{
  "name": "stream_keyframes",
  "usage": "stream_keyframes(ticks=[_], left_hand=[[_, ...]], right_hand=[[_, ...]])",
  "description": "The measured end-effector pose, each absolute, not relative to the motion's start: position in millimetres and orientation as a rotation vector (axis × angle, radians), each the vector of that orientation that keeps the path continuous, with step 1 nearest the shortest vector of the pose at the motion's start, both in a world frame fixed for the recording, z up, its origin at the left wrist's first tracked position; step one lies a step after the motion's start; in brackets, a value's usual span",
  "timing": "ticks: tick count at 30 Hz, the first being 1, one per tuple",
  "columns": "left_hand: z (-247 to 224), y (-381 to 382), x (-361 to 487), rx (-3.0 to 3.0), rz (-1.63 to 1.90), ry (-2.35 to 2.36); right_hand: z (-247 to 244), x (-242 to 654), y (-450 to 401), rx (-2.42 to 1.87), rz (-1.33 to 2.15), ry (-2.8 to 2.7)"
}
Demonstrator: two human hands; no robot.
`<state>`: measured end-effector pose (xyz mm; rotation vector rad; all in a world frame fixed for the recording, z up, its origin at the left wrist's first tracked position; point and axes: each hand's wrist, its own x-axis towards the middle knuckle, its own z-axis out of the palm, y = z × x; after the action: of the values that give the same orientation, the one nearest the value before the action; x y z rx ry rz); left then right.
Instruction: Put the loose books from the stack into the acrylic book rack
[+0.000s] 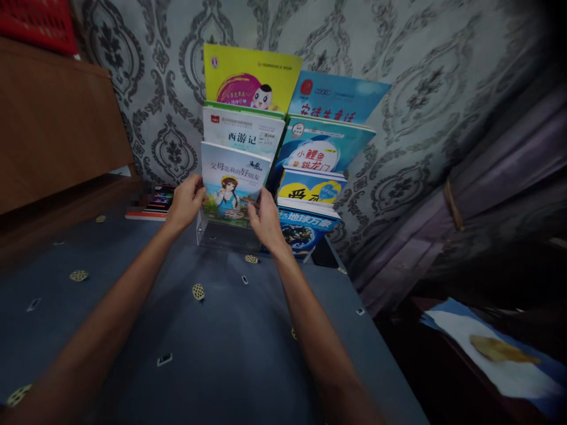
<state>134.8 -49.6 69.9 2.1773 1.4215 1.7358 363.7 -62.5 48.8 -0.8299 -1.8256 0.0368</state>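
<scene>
A picture book (pixel 237 180) with a girl in a yellow hat on its cover stands at the front left of a clear tiered book stand (pixel 228 236). My left hand (pixel 186 202) grips its left edge, fingertips hidden behind it. At its right edge is my right hand (pixel 266 218), with the thumb over the cover. Behind this book rise a white book (pixel 243 130) and a yellow-green book (pixel 254 71). The right column holds a light blue book (pixel 341 97), a teal book (pixel 325 144), a yellow-and-blue book (pixel 312 186) and a dark blue globe book (pixel 303 227).
The stand is on a table with a dark blue patterned cover (pixel 230 354), against a patterned wall (pixel 172 94). Left are a flat stack of books (pixel 153 203), a wooden cabinet (pixel 57 124) and a red basket (pixel 38 23). A tied curtain (pixel 420 236) hangs at right.
</scene>
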Motion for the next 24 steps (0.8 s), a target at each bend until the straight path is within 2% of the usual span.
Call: stream_keyframes(ticks=[6, 11, 16, 24], left_hand=[[68.4, -56.2, 139.9, 2.286, 1.711, 1.642], [66.7, -61.8, 146.0, 2.262, 1.753, 1.660], [85.2, -69.3, 147.6, 2.337, 1.812, 1.594], [107.8, -80.4, 151.4, 2.499, 1.258, 2.022]], right_hand=[[49.2, 365.6, -66.9, -0.936, 0.011, -1.827], [43.0, 362.4, -64.5, -0.983, 0.016, -1.836], [38.5, 359.4, -61.5, -1.064, 0.016, -1.863], [49.9, 354.8, -76.2, -1.233, 0.026, -1.901]])
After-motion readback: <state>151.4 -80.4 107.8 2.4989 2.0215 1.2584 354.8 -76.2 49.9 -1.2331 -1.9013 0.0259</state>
